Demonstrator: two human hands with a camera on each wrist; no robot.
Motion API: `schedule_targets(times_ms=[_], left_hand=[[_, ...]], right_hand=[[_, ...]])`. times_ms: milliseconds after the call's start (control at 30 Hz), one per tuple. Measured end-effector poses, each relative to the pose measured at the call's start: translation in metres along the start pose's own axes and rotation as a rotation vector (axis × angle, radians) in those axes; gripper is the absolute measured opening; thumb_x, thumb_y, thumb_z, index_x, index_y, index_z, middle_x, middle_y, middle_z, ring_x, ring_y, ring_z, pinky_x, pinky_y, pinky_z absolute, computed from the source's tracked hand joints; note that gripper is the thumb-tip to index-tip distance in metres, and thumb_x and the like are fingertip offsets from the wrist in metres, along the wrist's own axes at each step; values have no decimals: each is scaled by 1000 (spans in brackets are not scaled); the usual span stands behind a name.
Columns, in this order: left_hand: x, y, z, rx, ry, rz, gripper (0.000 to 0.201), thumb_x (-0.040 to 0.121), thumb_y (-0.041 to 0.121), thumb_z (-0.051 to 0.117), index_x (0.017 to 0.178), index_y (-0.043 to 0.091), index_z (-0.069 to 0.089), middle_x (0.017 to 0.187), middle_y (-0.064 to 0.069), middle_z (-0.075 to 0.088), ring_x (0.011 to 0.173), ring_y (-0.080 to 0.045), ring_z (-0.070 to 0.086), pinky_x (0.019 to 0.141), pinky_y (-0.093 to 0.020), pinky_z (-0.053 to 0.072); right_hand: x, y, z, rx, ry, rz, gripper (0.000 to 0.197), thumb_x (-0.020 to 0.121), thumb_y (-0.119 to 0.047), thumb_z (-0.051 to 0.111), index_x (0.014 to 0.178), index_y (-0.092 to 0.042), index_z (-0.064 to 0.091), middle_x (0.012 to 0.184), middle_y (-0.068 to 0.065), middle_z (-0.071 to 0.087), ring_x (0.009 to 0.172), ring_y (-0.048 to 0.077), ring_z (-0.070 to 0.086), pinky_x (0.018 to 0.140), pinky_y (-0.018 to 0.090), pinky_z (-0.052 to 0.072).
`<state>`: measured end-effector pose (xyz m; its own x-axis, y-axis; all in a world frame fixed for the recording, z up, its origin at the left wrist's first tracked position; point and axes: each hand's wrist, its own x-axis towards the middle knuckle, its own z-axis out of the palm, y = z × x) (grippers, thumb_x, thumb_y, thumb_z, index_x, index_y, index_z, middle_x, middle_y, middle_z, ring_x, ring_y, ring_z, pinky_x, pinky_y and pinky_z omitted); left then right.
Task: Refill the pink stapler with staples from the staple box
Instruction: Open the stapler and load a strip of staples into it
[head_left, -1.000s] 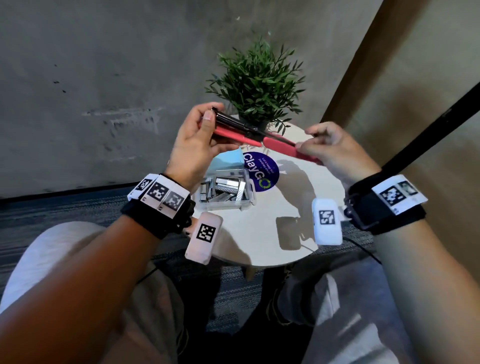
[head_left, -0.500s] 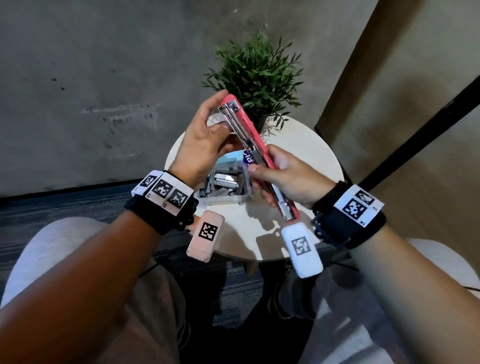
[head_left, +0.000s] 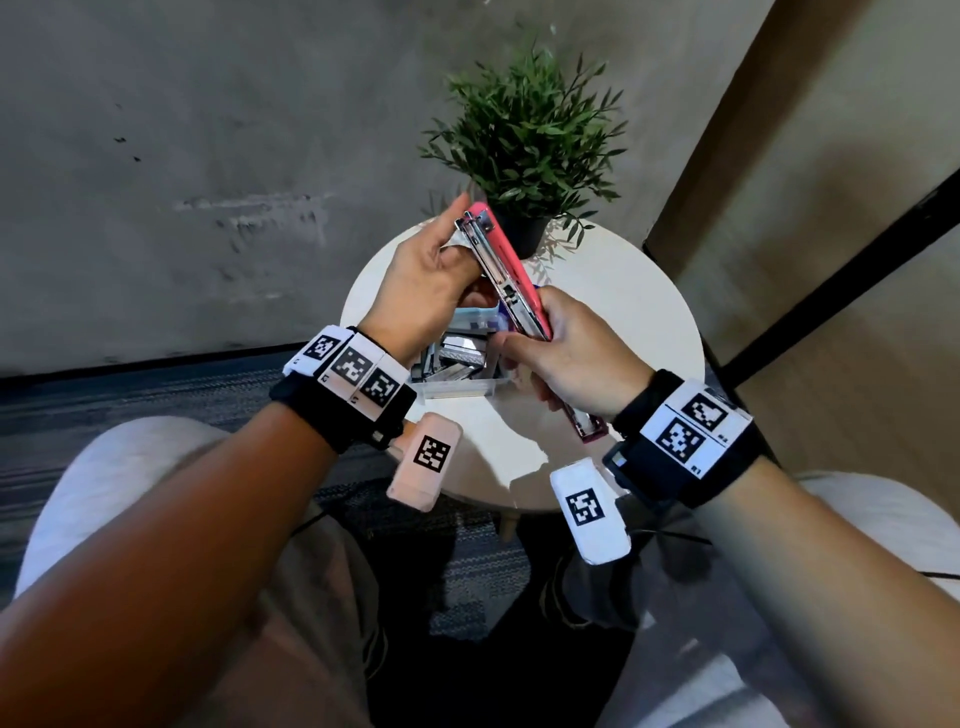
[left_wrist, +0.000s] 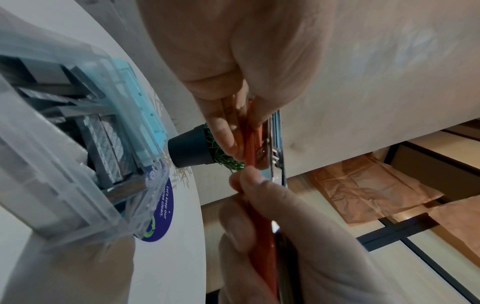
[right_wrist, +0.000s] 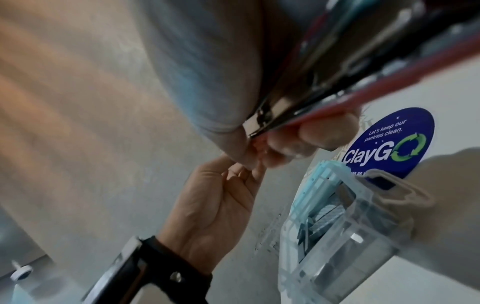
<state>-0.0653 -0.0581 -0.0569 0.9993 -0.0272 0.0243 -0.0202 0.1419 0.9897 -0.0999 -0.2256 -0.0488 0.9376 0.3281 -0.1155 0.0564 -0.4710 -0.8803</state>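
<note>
The pink stapler (head_left: 511, 262) is held in the air above the round white table (head_left: 613, 312), swung open, its metal staple channel facing me. My left hand (head_left: 431, 280) grips its far upper end, fingers curled round it. My right hand (head_left: 566, 353) grips the middle and lower part; the near end (head_left: 589, 428) sticks out below the palm. The clear staple box (head_left: 457, 364) with a light-blue lid sits open on the table under the hands, with several strips of staples inside. The wrist views show the box (left_wrist: 78, 144) (right_wrist: 345, 236) and fingers on the red stapler edge (left_wrist: 259, 226).
A potted green plant (head_left: 530, 135) in a dark pot stands at the table's far edge. A round blue sticker (right_wrist: 426, 142) lies on the tabletop beside the box. A grey wall is behind, carpet below, my knees close to the table's near edge.
The stapler has turned from lying level between the hands to pointing steeply up and away. My right hand has come in from the right and down to grip its middle.
</note>
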Motion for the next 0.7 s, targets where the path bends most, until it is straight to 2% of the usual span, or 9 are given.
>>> schedule_targets(times_ms=[67,133,233,300,333,400,467,567,700], left_hand=[[2,-1,-1,13,2,-7,64,97,3,56,153,12,28,74,-9,65,61,-15,61,73,-33,58],[3,1,-1,25,-14,-11,61,98,3,53,153,13,29,81,-17,64,57,-13,65,67,-27,58],[3,5,-4,99,-13,0,51,100,9,52,148,14,38,89,-17,70,61,-17,68,65,-30,58],[3,2,-9,287,-12,36,35,98,14,56,133,16,54,90,-11,72,63,-18,67,63,-35,55],[3,0,-11,418,-23,53,24,96,17,59,119,18,63,89,-8,72,63,-15,66,61,-34,54],[2,-6,-16,692,-79,75,8,92,19,64,96,22,69,87,1,71,64,-7,63,62,-25,49],[0,-14,-19,943,-165,79,7,90,20,65,90,21,71,86,8,69,72,-5,61,65,-17,43],[-3,-25,-23,1240,-268,85,11,87,20,62,92,21,72,86,9,62,87,-17,61,71,-27,44],[-5,-36,-19,1343,-339,115,20,85,37,67,97,22,71,93,3,59,93,-22,58,78,-34,44]], right_hand=[[0,0,0,-33,20,-13,17,96,-29,62,103,-19,52,67,11,60,35,15,47,36,27,40],[0,-1,-1,48,1,-9,11,97,-23,59,91,-20,51,59,8,54,34,16,45,34,24,36],[1,1,-9,216,-5,81,16,97,-22,59,85,-21,50,58,4,49,33,14,43,34,20,34],[5,4,-17,272,-9,140,13,97,-25,60,89,-22,49,60,2,48,36,16,41,36,22,35],[6,6,-22,281,-3,164,13,97,-26,60,92,-21,49,61,2,48,38,16,40,37,23,36],[7,7,-29,282,35,189,15,97,-24,60,96,-17,47,61,1,48,39,16,39,39,24,35],[8,8,-35,292,69,197,16,97,-22,60,94,-15,45,60,2,49,39,17,38,39,24,34],[8,7,-38,306,82,194,18,97,-21,59,91,-15,43,60,1,49,39,17,38,39,25,33],[9,7,-37,290,81,190,18,97,-19,60,90,-15,44,61,3,49,39,18,39,38,24,34]])
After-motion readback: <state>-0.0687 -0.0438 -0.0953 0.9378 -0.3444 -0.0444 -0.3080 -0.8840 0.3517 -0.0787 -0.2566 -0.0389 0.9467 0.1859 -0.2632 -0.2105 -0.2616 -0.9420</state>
